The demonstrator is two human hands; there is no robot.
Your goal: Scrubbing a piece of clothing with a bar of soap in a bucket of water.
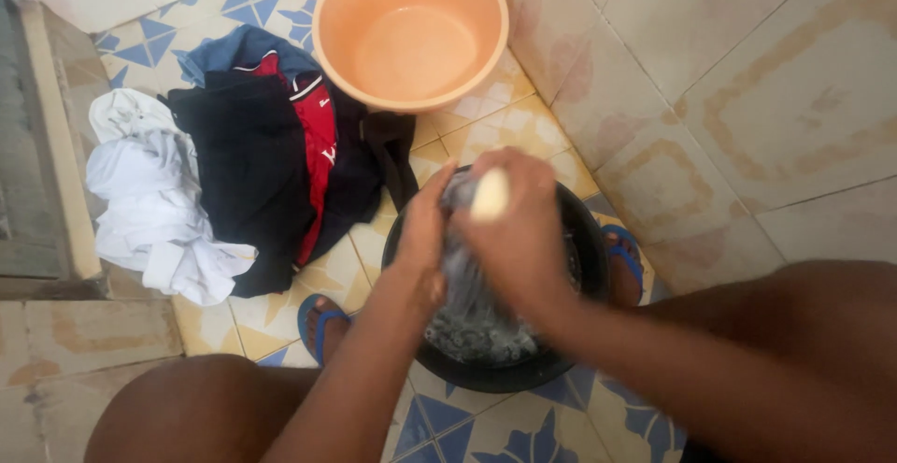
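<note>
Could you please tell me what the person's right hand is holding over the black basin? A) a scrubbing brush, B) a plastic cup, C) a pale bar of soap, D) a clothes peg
C: the right hand grips a pale, rounded bar of soap against the wet grey cloth that the left hand holds over the round black plastic basin.
</note>
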